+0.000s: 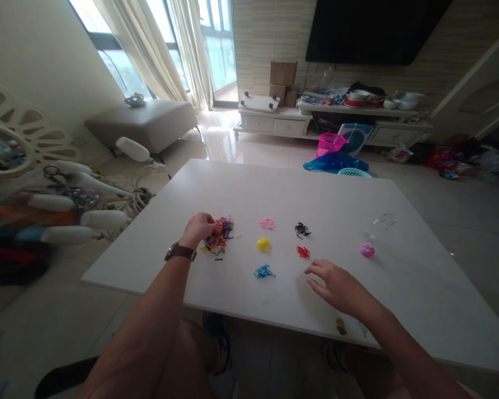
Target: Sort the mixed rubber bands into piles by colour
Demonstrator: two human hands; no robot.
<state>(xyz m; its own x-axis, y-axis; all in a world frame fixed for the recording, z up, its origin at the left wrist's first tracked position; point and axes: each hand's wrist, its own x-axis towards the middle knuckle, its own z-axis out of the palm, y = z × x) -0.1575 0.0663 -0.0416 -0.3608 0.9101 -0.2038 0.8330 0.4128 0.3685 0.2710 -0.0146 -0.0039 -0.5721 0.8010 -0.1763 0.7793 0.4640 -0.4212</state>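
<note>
Pink, the mesh basket (329, 144) stands at one o'clock; we cannot make out its contents. The white table (237, 185) hides most of the teal basket (355, 172) at two o'clock. At nine, our left hand (198, 227) meets the mixed pile (221, 235) of small pieces; we cannot tell whether its fingers clamp any. At four, our right hand (331, 281) has fingers apart, near the red pieces (303, 252).

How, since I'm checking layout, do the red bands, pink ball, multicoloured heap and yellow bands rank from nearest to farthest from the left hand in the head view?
1. Multicoloured heap: right beside the left hand.
2. Yellow bands: right of the heap.
3. Red bands: farther right, near the right hand.
4. Pink ball: farthest right.
</note>
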